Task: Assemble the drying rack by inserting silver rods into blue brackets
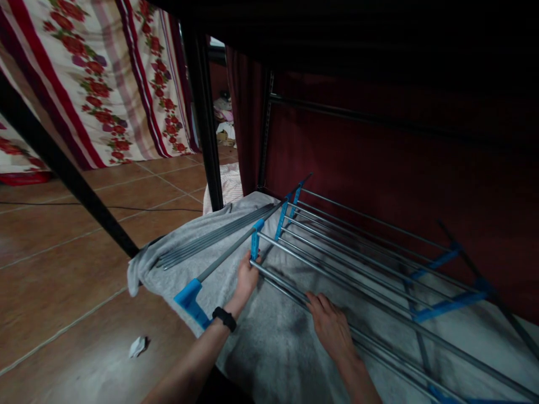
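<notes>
A metal rack frame [337, 276] of grey tubes and blue plastic connectors lies on its side across a grey blanket [269, 342]. My left hand [247, 278], with a black band on its wrist, is closed around the near end of a metal tube [273, 274], just below a blue connector [255, 240]. Farther right, my right hand [330, 322] has its fingers curled over the same tube; its fingertips are partly hidden. A blue corner foot [189, 297] sticks out to the left of my left forearm.
Several loose grey tubes [214, 235] lie side by side on the blanket at the left. Black metal posts [206, 123] and a dark overhead frame surround this space. A crumpled white scrap [138, 347] lies on the tiled floor [76, 269]. A floral curtain [96, 84] hangs behind.
</notes>
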